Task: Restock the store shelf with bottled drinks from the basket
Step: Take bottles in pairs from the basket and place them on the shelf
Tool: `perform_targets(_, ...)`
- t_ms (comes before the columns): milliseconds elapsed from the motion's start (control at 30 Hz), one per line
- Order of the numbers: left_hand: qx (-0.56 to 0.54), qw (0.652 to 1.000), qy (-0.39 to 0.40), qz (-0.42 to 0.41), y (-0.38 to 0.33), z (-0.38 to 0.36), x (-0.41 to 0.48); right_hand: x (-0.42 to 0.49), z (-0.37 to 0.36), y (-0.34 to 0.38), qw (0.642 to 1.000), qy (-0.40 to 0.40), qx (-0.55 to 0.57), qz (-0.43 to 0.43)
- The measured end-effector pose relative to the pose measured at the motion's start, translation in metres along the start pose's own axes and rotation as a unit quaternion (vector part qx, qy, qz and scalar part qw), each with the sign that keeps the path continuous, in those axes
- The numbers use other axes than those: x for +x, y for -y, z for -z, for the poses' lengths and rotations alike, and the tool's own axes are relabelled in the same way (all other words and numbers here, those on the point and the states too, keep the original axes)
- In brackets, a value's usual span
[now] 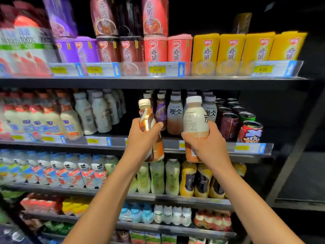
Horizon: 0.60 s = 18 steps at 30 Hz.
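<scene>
Your left hand (143, 138) grasps orange-brown bottle (148, 120) mid-body, cap above grip. Your right hand (208, 143) grasps cream-labelled bottle (195, 117) low, most of body above fingers. Both held upright before shelf edge (112, 140), beside matching shelved bottles (175, 113).

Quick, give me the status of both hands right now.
Left hand: closed around the brown-and-white swirl bottle, held up at the second shelf.
Right hand: closed around the cream-and-peach bottle, white cap on.
</scene>
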<state>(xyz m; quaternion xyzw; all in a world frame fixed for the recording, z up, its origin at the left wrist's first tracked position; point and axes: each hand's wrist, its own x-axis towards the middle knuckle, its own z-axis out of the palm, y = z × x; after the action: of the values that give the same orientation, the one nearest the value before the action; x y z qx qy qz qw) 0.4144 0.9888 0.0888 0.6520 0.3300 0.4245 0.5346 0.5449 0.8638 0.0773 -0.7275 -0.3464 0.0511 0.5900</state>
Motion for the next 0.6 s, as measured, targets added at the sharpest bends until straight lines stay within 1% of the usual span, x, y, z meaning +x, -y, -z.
perform_targets(200, -0.016, 0.999, -0.009, 0.03, 0.003, -0.001, 0.05, 0.038, -0.007, -0.014, 1.0, -0.01, -0.009, -0.026)
perform_targets(367, 0.007, 0.999, 0.004, 0.046, 0.014, -0.002, 0.084, 0.058, -0.016, -0.02, 0.998, -0.059, 0.005, -0.026)
perform_targets(467, 0.002, 0.998, -0.003, 0.067, 0.015, -0.001, 0.103, 0.071, -0.02, -0.016, 0.997, -0.076, 0.0, -0.022)
perform_targets(600, 0.039, 0.998, -0.006, 0.047, 0.02, 0.003, 0.125, 0.088, -0.026, -0.014, 0.995, -0.077, -0.024, -0.054)
